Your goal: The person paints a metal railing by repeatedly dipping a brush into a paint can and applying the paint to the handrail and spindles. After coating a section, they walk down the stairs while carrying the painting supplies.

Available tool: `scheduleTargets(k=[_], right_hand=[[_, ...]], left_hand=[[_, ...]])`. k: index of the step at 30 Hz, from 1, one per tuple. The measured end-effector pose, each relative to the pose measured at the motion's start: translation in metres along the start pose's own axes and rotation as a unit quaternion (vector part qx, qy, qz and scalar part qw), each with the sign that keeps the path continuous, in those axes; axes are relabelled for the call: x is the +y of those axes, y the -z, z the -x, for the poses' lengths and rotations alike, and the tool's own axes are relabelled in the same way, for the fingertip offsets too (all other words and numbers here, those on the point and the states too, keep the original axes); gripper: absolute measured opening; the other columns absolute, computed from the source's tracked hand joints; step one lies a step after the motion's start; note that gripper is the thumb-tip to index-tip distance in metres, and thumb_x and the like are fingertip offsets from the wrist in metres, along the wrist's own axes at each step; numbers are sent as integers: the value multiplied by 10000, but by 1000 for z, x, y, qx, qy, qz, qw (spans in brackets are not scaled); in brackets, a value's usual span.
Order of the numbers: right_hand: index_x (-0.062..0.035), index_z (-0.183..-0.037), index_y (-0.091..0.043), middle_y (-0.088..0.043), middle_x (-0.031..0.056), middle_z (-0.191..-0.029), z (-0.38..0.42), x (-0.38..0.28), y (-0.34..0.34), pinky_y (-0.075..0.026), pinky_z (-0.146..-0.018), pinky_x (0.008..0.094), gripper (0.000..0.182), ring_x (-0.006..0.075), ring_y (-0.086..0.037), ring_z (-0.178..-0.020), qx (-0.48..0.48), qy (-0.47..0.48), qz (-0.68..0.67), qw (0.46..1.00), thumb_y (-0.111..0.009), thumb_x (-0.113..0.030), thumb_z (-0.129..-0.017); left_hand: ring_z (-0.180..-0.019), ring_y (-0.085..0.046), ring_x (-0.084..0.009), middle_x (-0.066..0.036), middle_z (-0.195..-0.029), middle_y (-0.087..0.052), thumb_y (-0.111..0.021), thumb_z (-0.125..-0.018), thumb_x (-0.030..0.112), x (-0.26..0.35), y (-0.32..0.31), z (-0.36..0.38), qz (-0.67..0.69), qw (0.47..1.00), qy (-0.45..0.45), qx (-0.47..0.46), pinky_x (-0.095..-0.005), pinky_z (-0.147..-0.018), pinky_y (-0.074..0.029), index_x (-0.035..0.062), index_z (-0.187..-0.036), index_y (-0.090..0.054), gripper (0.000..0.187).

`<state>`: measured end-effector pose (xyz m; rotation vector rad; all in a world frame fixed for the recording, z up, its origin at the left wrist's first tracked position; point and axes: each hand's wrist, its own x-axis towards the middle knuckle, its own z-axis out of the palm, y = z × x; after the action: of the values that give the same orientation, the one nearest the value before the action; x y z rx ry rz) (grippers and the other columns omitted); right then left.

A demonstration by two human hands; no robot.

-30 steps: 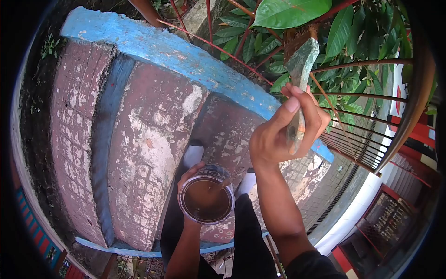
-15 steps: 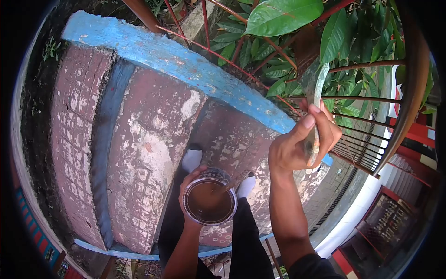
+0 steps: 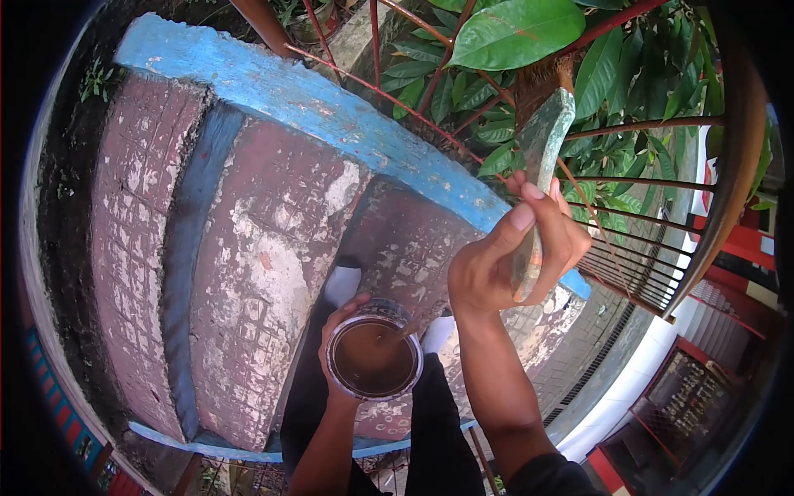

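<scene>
My right hand (image 3: 525, 240) grips the worn, paint-smeared handle of a paintbrush (image 3: 547, 124). Its brown bristles point up and away from me, against a red-brown bar of the metal railing (image 3: 612, 26) among the leaves. Low in front of my body, my left hand (image 3: 337, 331) is wrapped round the side of a paint can (image 3: 418, 364). Brown paint (image 3: 372, 357) lies inside it, and a stick (image 3: 410, 328) leans over the rim.
I stand on steps with worn maroon paint (image 3: 273, 215), edged by a blue concrete border (image 3: 314, 107). A curved brown handrail (image 3: 740, 165) with thin bars runs along the right. Large green leaves (image 3: 517, 33) poke through the railing.
My right hand has shifted left and turned the brush, so that more of its broad face shows. The left hand and paint can have stayed in place.
</scene>
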<state>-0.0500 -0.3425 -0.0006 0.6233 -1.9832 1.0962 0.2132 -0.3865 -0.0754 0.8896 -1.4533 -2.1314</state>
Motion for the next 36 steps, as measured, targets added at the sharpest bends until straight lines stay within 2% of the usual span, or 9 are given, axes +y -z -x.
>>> scheduleTargets(k=[5, 8, 14, 19, 22, 25, 29, 31, 36], right_hand=[[27, -1234, -645, -613, 161, -1112, -1, 3, 10, -603, -942, 444, 185, 257, -735, -922, -73, 35, -12, 997, -601, -111, -1120], [65, -1232, -628, -569, 157, -1151, -5, 18, 12, -631, -905, 423, 192, 293, -746, -955, -1, -8, -5, 1000, -594, -87, -1120], [73, -1224, -598, -533, 157, -1166, -13, 31, 31, -676, -869, 404, 173, 315, -752, -956, -7, 47, -9, 999, -575, -66, -1124], [80, -1244, -569, -529, 157, -1165, -17, 19, 15, -678, -874, 406, 176, 320, -749, -951, 54, 11, -39, 998, -560, -46, -1123], [86, -1243, -571, -547, 184, -1149, -15, 5, 14, -659, -820, 397, 169, 331, -754, -936, -10, 51, -7, 999, -548, -29, -1121], [88, -1244, -563, -603, 228, -1084, -21, -5, 22, -664, -794, 424, 193, 340, -757, -899, -123, 78, -104, 984, -559, -61, -1121], [72, -1238, -576, -587, 212, -1109, -22, 12, 20, -674, -840, 431, 210, 343, -761, -931, -100, 67, -119, 986, -571, -106, -1128], [72, -1216, -593, -562, 185, -1148, -20, 25, 22, -680, -883, 436, 211, 338, -760, -969, 6, 15, 14, 1000, -571, -120, -1134], [98, -1212, -591, -550, 164, -1158, -19, 39, 33, -687, -875, 423, 205, 326, -747, -948, 20, 50, 8, 999, -563, -90, -1136]], left_hand=[[-1353, -644, -300, -247, -1542, -584, -824, -948, 81, 5, -4, 1, 14, 1000, 13, -6, -425, -1149, -554, 5, -1503, -516, 639], [-1343, -653, -283, -241, -1547, -580, -847, -924, 65, 7, -9, 1, 15, 1000, 3, -25, -419, -1147, -553, 0, -1506, -513, 674], [-1336, -657, -273, -225, -1556, -578, -874, -899, 73, 5, -11, 2, 13, 1000, -6, -17, -407, -1149, -546, 7, -1507, -516, 709], [-1326, -665, -269, -215, -1545, -592, -902, -866, 73, -4, -2, 4, -32, 999, -5, -22, -402, -1137, -552, 14, -1514, -508, 761], [-1311, -674, -268, -217, -1541, -597, -913, -851, 69, 1, -6, 3, -34, 999, -9, -26, -399, -1126, -558, 16, -1515, -506, 781], [-1301, -681, -264, -218, -1541, -597, -917, -847, 68, -1, -8, 4, -49, 999, -8, -14, -398, -1119, -563, 18, -1513, -507, 784], [-1299, -681, -262, -220, -1538, -598, -922, -842, 67, 0, -7, 4, -27, 999, 16, -7, -397, -1118, -564, 16, -1517, -500, 798], [-1298, -681, -262, -220, -1535, -600, -922, -842, 68, 4, -10, 0, -41, 998, -34, -22, -397, -1117, -565, 9, -1514, -502, 795], [-1311, -671, -264, -219, -1531, -602, -923, -838, 67, 1, -5, 1, -37, 999, -17, -6, -396, -1122, -562, 7, -1508, -509, 790]])
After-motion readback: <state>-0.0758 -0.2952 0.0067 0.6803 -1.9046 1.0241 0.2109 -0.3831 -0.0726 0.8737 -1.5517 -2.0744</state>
